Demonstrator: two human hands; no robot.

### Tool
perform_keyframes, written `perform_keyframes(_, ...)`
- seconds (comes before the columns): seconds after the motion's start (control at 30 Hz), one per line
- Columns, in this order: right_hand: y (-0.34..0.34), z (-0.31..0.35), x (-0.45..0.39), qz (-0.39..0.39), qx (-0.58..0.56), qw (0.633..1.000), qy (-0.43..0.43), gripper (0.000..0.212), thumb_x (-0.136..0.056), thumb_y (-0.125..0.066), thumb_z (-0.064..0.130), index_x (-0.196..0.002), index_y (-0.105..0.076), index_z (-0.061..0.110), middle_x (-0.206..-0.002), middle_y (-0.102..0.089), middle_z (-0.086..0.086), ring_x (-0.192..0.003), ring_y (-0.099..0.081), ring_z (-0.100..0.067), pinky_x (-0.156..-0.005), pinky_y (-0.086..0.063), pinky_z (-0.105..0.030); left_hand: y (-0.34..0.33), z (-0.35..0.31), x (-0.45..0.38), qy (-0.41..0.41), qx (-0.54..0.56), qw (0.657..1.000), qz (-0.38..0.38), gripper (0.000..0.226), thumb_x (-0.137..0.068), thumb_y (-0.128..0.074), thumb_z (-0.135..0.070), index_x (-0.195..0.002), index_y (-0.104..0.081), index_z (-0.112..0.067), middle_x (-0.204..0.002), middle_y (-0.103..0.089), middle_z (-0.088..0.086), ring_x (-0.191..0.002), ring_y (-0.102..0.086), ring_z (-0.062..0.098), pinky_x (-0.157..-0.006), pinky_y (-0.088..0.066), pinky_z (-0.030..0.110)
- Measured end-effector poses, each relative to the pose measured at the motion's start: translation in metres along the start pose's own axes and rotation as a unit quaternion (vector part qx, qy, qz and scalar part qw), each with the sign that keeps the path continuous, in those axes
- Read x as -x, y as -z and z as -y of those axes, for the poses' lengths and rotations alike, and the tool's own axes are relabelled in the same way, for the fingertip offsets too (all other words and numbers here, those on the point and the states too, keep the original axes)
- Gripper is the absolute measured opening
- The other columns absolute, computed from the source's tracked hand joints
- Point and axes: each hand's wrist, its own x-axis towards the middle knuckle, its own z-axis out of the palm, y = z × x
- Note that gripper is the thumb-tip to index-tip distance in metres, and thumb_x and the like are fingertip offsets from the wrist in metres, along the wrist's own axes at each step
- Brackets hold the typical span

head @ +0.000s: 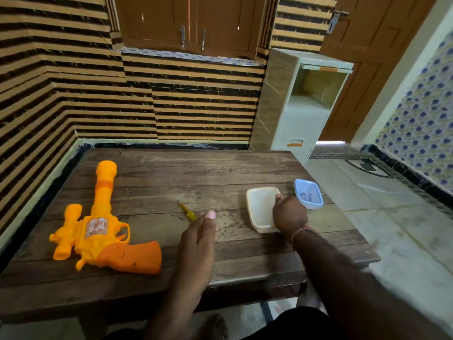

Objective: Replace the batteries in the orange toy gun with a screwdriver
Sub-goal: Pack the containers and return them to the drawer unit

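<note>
The orange toy gun (103,231) lies flat on the left of the wooden table (186,173), barrel pointing away from me. A small screwdriver (188,212) with a clear yellow handle lies near the table's middle. My left hand (198,239) hovers just right of the screwdriver's handle, thumb stretched forward, holding nothing. My right hand (289,215) sits on the right side of a white square container (259,204), fingers curled over its edge and thumb at its far rim. Nothing shows in the visible part of the container.
A blue-rimmed container (308,193) with blurred contents stands just beyond my right hand, near the table's right edge. A pale plastic cabinet (294,114) stands behind the table's far right corner. Striped walls close in the left and far sides; tiled floor lies to the right.
</note>
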Motion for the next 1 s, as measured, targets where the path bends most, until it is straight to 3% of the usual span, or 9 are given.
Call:
perform_keyframes(0.1,-0.003,0.000,-0.010,0.014,0.026,0.999,0.012,0.044,-0.098,-0.040,0.041,-0.113,-0.060,0.006,-0.114,-0.066,-0.016,-0.107,-0.063,-0.034,-0.088,-0.049,-0.037,-0.009,0.001,-0.005,0.006,-0.016,1.000,0.010,0.038,-0.080,-0.038,-0.062,-0.087,-0.064,-0.036,-0.095,-0.070,-0.007,-0.091,-0.066,0.009,-0.087,-0.053,0.039)
perform_keyframes(0.2,0.002,0.000,-0.016,0.010,0.034,0.999,0.021,0.046,-0.096,-0.041,0.045,-0.112,-0.062,0.007,-0.116,-0.066,-0.017,-0.109,-0.062,-0.035,-0.090,-0.048,-0.039,-0.020,0.004,-0.018,0.010,-0.037,0.999,0.013,0.032,-0.094,-0.042,-0.053,-0.085,-0.065,-0.032,-0.091,-0.070,-0.004,-0.088,-0.067,0.015,-0.082,-0.052,0.040)
perform_keyframes(0.33,0.025,-0.020,-0.043,-0.089,0.014,0.994,0.060,0.043,-0.091,-0.041,0.047,-0.093,-0.062,0.010,-0.103,-0.066,-0.017,-0.101,-0.062,-0.036,-0.077,-0.045,-0.033,-0.030,0.006,-0.044,0.008,-0.065,0.998,0.012,0.034,-0.101,-0.046,-0.043,-0.088,-0.066,-0.019,-0.085,-0.068,0.000,-0.080,-0.064,0.016,-0.078,-0.050,0.036)
perform_keyframes(0.47,0.044,-0.049,-0.066,-0.076,0.059,0.995,-0.034,0.058,-0.089,-0.056,0.051,-0.125,-0.050,0.005,-0.128,-0.048,-0.018,-0.122,-0.044,-0.038,-0.096,-0.042,-0.044,-0.037,0.011,-0.069,0.012,-0.104,0.994,0.010,0.028,-0.100,-0.052,-0.036,-0.084,-0.067,-0.019,-0.077,-0.068,0.003,-0.075,-0.062,0.018,-0.079,-0.052,0.039)
perform_keyframes(0.6,0.044,-0.065,-0.083,-0.016,-0.013,0.997,-0.074,0.061,-0.091,-0.059,0.050,-0.125,-0.052,0.000,-0.130,-0.056,-0.022,-0.119,-0.053,-0.039,-0.094,-0.045,-0.040,-0.049,0.016,-0.088,0.007,-0.169,0.985,0.022,0.012,-0.097,-0.057,-0.027,-0.095,-0.068,-0.024,-0.082,-0.068,0.000,-0.081,-0.065,0.020,-0.075,-0.051,0.033)
perform_keyframes(0.7,0.046,-0.067,-0.086,-0.023,-0.085,0.992,-0.095,0.056,-0.091,-0.063,0.042,-0.123,-0.054,-0.003,-0.129,-0.058,-0.023,-0.119,-0.055,-0.039,-0.093,-0.046,-0.038,-0.057,0.018,-0.094,-0.014,-0.224,0.974,0.044,0.012,-0.096,-0.057,-0.021,-0.096,-0.068,-0.023,-0.086,-0.069,0.000,-0.078,-0.065,0.018,-0.066,-0.050,0.027)
perform_keyframes(0.8,0.052,-0.068,-0.084,-0.038,-0.133,0.985,-0.104,0.050,-0.089,-0.064,0.039,-0.115,-0.060,-0.004,-0.116,-0.064,-0.022,-0.109,-0.061,-0.039,-0.085,-0.049,-0.036,-0.059,0.016,-0.097,-0.048,-0.297,0.952,0.052,0.009,-0.096,-0.058,-0.019,-0.099,-0.066,-0.019,-0.087,-0.065,-0.007,-0.078,-0.060,0.008,-0.061,-0.041,0.018)
perform_keyframes(0.93,0.061,-0.063,-0.080,-0.038,-0.223,0.973,-0.039,0.037,-0.085,-0.065,0.037,-0.084,-0.066,-0.001,-0.080,-0.067,-0.020,-0.080,-0.068,-0.038,-0.074,-0.058,-0.048,-0.047,0.016,-0.104,-0.086,-0.350,0.932,0.048,0.023,-0.093,-0.060,-0.018,-0.115,-0.067,-0.014,-0.102,-0.069,0.002,-0.086,-0.064,0.014,-0.076,-0.048,0.025)
perform_keyframes(1.0,0.068,-0.049,-0.062,-0.021,-0.242,0.970,0.010,0.030,-0.089,-0.064,0.030,-0.071,-0.065,0.005,-0.067,-0.062,-0.013,-0.070,-0.064,-0.033,-0.067,-0.053,-0.042,-0.038,0.013,-0.104,-0.092,-0.367,0.925,0.024,0.025,-0.094,-0.061,-0.018,-0.118,-0.067,-0.014,-0.105,-0.068,0.002,-0.087,-0.061,0.013,-0.072,-0.043,0.023)
